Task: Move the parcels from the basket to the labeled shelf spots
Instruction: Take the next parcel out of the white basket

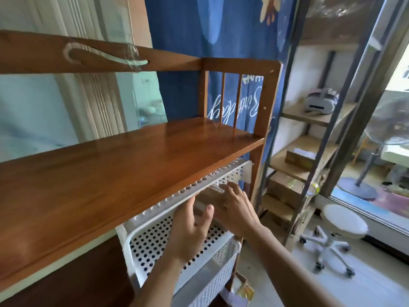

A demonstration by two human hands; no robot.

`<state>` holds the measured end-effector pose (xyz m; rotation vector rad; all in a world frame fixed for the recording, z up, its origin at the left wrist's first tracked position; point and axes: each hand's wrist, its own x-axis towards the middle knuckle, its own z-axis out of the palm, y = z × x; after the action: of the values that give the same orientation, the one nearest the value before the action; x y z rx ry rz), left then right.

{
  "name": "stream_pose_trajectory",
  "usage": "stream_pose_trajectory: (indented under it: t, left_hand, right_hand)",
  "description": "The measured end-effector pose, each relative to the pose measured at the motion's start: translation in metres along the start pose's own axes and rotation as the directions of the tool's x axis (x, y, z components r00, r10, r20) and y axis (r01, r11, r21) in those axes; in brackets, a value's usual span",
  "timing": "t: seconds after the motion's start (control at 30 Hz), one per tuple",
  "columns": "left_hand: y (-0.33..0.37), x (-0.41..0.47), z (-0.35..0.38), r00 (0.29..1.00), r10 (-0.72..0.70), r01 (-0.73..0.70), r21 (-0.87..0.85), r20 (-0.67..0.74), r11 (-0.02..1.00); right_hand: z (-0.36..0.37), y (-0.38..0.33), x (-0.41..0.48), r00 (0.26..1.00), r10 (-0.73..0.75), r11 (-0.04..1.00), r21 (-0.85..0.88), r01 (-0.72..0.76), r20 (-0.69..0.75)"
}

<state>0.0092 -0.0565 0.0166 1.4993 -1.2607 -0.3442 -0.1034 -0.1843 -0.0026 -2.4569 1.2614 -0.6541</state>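
A brown cardboard parcel (pixel 208 197) lies in the white perforated basket (pixel 155 244), which sits beneath the wooden shelf board (pixel 124 165). My right hand (pixel 238 210) lies palm down over the parcel, its spread fingers reaching the far edge. My left hand (pixel 190 231) is at the parcel's near left end with fingers apart and thumb raised; whether it touches the parcel is unclear. The shelf board is bare. A strip of clear tape (pixel 132 58) clings to the upper wooden rail (pixel 168 58). No label is readable.
A metal rack (pixel 309 149) to the right holds cardboard boxes and a grey device (pixel 319 104). A white wheeled stool (pixel 342 220) and a standing fan (pixel 376 151) are on the floor by the window. A blue curtain (pixel 221 41) hangs behind the shelf.
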Motion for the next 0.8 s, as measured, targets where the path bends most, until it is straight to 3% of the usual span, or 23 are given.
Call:
stream_pose_trajectory:
  t: [0.13, 0.27, 0.43, 0.53, 0.63, 0.8]
  left_hand:
    - [-0.017, 0.002, 0.009, 0.997, -0.070, 0.071, 0.056, -0.019, 0.996]
    - [-0.016, -0.013, 0.015, 0.999, -0.014, 0.017, 0.083, -0.030, 0.996]
    - [0.005, -0.043, 0.006, 0.997, -0.034, 0.034, -0.004, -0.065, 0.999]
    - [0.024, -0.077, -0.005, 0.993, -0.122, 0.119, -0.152, -0.007, 0.981]
    - [0.039, -0.126, -0.022, 0.970, -0.225, 0.243, -0.363, 0.092, 0.900]
    - [0.051, -0.205, -0.088, 0.926, -0.296, 0.377, -0.549, 0.234, 0.746]
  right_hand:
    - [0.019, 0.017, 0.013, 0.999, -0.043, 0.981, -0.189, 0.041, -0.008]
    - [0.005, 0.019, -0.004, 0.992, -0.053, 0.996, -0.077, 0.044, -0.115]
    - [-0.054, 0.013, -0.079, 0.966, -0.032, 0.988, 0.140, 0.069, -0.258]
    - [-0.091, 0.007, -0.138, 0.967, -0.028, 0.982, 0.173, 0.074, -0.255]
    - [-0.120, -0.016, -0.203, 0.972, -0.048, 0.968, 0.228, 0.103, -0.231]
    - [-0.130, -0.080, -0.292, 0.967, -0.194, 0.930, 0.282, 0.235, -0.166]
